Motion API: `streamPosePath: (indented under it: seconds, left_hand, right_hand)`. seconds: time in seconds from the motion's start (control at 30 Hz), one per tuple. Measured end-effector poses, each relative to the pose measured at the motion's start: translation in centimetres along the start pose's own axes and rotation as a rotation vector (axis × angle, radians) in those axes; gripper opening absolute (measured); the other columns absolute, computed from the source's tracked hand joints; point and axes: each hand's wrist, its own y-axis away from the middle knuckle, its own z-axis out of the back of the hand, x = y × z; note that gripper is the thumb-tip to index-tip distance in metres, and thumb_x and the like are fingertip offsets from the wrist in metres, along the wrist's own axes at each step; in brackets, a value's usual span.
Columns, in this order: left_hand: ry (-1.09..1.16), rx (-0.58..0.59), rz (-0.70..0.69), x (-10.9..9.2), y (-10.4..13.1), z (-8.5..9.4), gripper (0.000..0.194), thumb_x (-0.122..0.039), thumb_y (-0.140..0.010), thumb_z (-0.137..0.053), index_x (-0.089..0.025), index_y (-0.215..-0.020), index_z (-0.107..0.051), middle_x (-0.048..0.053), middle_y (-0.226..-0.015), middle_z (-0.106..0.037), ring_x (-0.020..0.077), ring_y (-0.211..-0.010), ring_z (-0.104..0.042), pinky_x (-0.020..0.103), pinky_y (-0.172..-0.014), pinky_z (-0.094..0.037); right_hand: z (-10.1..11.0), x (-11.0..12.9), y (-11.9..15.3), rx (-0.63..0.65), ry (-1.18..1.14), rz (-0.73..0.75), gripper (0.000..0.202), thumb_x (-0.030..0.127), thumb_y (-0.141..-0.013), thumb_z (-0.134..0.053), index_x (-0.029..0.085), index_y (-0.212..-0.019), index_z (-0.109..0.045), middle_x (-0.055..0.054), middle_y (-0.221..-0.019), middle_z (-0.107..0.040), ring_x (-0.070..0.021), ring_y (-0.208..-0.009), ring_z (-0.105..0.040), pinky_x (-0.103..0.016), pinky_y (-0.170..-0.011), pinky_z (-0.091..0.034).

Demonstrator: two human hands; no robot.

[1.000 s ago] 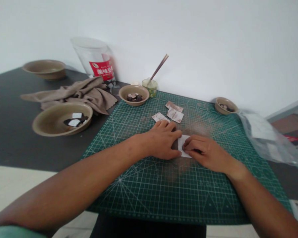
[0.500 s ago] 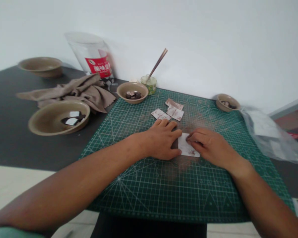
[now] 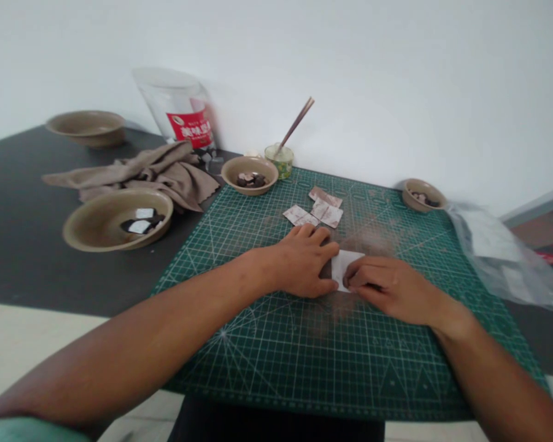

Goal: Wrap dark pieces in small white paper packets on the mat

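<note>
A white square sheet [image 3: 343, 264], perhaps sandpaper, lies on the green cutting mat [image 3: 276, 350]. My left hand [image 3: 306, 261] rests palm down with fingers spread, its thumb and forefinger at the sheet's left edge. From the right, my right hand [image 3: 387, 285] covers part of the sheet. Its fingertips pinch a small dark brown piece [image 3: 346, 279] against the sheet's surface; most of the piece is hidden, so its kind is unclear. Beyond my left hand lie several brown-stained white squares [image 3: 327, 212].
Bowls with dark pieces stand at left [image 3: 87, 236], back [image 3: 244, 189] and back right [image 3: 410, 202]. A crumpled cloth [image 3: 166, 172], a clear jar [image 3: 184, 116], a green cup [image 3: 283, 166] with sticks and a plastic bag [image 3: 498, 258] surround the mat. Brown dust marks the mat.
My right hand has slid toward me over the sheet with the brown piece, uncovering the sheet's far right corner. My left hand stays in place. The view has shifted slightly.
</note>
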Motion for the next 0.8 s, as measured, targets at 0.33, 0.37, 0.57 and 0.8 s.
streamPosePath:
  seconds: [0.33, 0.37, 0.57, 0.8]
  left_hand:
    - [-0.013, -0.014, 0.003, 0.0, -0.1, -0.1, 0.056, -0.06, -0.087, -0.055, -0.02, -0.126, -0.055, 0.014, -0.137, -0.049, 0.0375, -0.121, -0.046, 0.052, -0.105, -0.035]
    - [-0.011, -0.017, 0.005, 0.0, -0.1, -0.1, 0.055, -0.06, -0.087, -0.055, -0.02, -0.125, -0.056, 0.014, -0.136, -0.05, 0.0373, -0.121, -0.046, 0.052, -0.105, -0.035]
    - [-0.015, -0.028, 0.027, -0.1, 0.0, -0.2, 0.052, -0.058, -0.087, -0.056, -0.022, -0.125, -0.056, 0.012, -0.137, -0.05, 0.0352, -0.121, -0.046, 0.05, -0.105, -0.034]
    - [-0.012, -0.021, 0.01, 0.1, -0.1, -0.2, 0.056, -0.06, -0.087, -0.054, -0.021, -0.127, -0.056, 0.014, -0.137, -0.05, 0.0382, -0.121, -0.046, 0.052, -0.105, -0.035]
  right_hand:
    - [0.9, -0.3, -0.3, 0.034, 0.062, -0.042, 0.014, 0.017, -0.096, -0.057, 0.022, -0.089, -0.069, -0.003, -0.091, -0.071, -0.0178, -0.083, -0.064, -0.033, -0.076, -0.049]
    - [0.8, -0.2, -0.2, 0.048, 0.061, -0.016, 0.015, 0.017, -0.097, -0.057, 0.022, -0.089, -0.069, -0.003, -0.092, -0.071, -0.0179, -0.083, -0.064, -0.033, -0.077, -0.049]
    - [0.0, -0.4, -0.9, -0.092, 0.203, -0.06, 0.013, 0.02, -0.097, -0.057, 0.021, -0.095, -0.069, -0.007, -0.098, -0.071, -0.023, -0.094, -0.064, -0.04, -0.085, -0.048]
    - [0.9, -0.1, 0.5, 0.023, 0.056, -0.007, 0.012, 0.019, -0.097, -0.058, 0.023, -0.091, -0.068, -0.003, -0.095, -0.073, -0.0191, -0.087, -0.066, -0.035, -0.079, -0.052]
